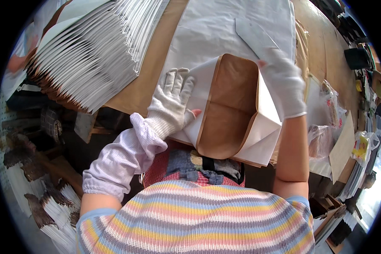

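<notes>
A white paper bag with a brown inside (230,108) lies open on the brown table (152,70) in front of me, its mouth facing me. My left hand (171,99), in a white knit glove with one bare fingertip, presses flat on the bag's left white flap. My right hand (285,82), also gloved, holds the bag's right side wall, fingers up at its far corner. Under the bag lies a flat white sheet (224,27).
A big fanned stack of folded white bags (93,51) fills the table's far left. More bag bundles (51,207) stand on the floor at lower left. Plastic-wrapped items (332,110), a brown card and a yellow packet (362,146) crowd the right side.
</notes>
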### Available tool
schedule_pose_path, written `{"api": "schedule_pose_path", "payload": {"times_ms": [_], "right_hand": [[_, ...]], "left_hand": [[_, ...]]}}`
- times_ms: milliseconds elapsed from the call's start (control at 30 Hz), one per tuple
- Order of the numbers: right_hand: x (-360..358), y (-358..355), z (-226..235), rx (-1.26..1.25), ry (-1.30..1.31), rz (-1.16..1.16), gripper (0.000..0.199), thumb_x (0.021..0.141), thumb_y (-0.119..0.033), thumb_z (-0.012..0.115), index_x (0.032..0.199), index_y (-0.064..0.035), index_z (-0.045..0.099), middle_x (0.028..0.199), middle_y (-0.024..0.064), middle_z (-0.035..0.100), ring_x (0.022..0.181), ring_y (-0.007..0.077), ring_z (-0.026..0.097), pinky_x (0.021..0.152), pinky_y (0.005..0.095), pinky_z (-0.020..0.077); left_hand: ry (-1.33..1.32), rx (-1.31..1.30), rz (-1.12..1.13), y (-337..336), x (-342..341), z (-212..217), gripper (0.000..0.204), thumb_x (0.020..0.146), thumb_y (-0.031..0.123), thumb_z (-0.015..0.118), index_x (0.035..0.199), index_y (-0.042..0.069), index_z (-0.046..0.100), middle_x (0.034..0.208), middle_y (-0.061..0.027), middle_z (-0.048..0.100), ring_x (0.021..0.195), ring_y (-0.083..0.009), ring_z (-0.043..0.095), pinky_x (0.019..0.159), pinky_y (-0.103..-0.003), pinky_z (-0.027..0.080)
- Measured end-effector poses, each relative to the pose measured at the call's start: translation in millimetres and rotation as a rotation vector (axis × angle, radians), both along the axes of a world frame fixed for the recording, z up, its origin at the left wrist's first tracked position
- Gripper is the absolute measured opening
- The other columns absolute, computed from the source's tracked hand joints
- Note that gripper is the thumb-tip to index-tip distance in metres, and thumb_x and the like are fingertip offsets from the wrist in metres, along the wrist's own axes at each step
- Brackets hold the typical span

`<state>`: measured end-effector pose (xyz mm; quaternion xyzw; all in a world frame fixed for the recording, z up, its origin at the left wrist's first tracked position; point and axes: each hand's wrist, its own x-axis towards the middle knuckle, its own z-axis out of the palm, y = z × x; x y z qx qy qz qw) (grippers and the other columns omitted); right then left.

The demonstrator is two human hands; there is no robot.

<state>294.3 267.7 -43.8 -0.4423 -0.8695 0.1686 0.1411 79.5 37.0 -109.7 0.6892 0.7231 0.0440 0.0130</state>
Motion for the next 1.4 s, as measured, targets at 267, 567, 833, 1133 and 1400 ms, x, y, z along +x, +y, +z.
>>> {"api": "schedule_pose_path", "payload": {"times_ms": [267,567,833,1133,1400], "right_hand": [[60.7,50.5,-13.9,-0.060,-0.377,-0.423,0.044,0.089,-0.039,0.076,0.111,-0.0032,0.064,0.112,0.0169,0.072,0.106,0.0344,0.070,0.091,0.0427,0.0545],[69.7,-63.9,-23.8,-0.365,0.328,-0.008,0.016,0.080,0.007,0.064,0.092,-0.0021,0.070,0.080,0.0087,0.065,0.071,0.0174,0.063,0.070,0.0299,0.0522],[49.6,-59.2,-51.9,-0.206,0.232,0.110,0.009,0.083,0.001,0.068,0.092,-0.0008,0.067,0.083,0.0156,0.066,0.073,0.0305,0.065,0.070,0.0361,0.0522],[39.8,-56.7,-49.7,-0.187,0.212,0.172,0.009,0.084,-0.002,0.069,0.092,-0.0017,0.066,0.084,0.0157,0.064,0.076,0.0343,0.064,0.070,0.0390,0.0510],[34.1,-59.3,-49.4,-0.153,0.180,0.183,0.010,0.085,-0.009,0.071,0.092,-0.0046,0.066,0.087,0.0151,0.066,0.081,0.0370,0.066,0.071,0.0429,0.0513]], "left_hand": [[-0.108,-0.139,-0.251,72.9,5.0,9.8,0.108,0.078,0.065,0.076,0.158,0.005,0.036,0.168,-0.0225,0.022,0.157,-0.0430,0.016,0.127,-0.052,0.018],[-0.321,-0.156,0.003,22.1,2.1,33.7,0.099,0.084,0.068,0.067,0.147,-0.005,0.046,0.158,-0.0239,0.043,0.151,-0.0441,0.032,0.124,-0.050,0.027],[0.008,0.176,-0.111,-49.9,-25.2,8.7,0.072,0.086,0.033,0.069,0.144,-0.006,0.051,0.155,-0.0211,0.047,0.147,-0.0374,0.042,0.125,-0.049,0.030],[-0.263,0.244,-0.092,-45.6,7.7,-3.7,0.062,0.070,0.010,0.077,0.128,-0.007,0.063,0.139,-0.0221,0.061,0.140,-0.0402,0.048,0.117,-0.048,0.041],[-0.239,0.246,-0.112,-48.4,2.6,-1.1,0.060,0.071,0.010,0.076,0.127,-0.008,0.062,0.137,-0.0223,0.061,0.135,-0.0410,0.051,0.113,-0.049,0.043]]}}
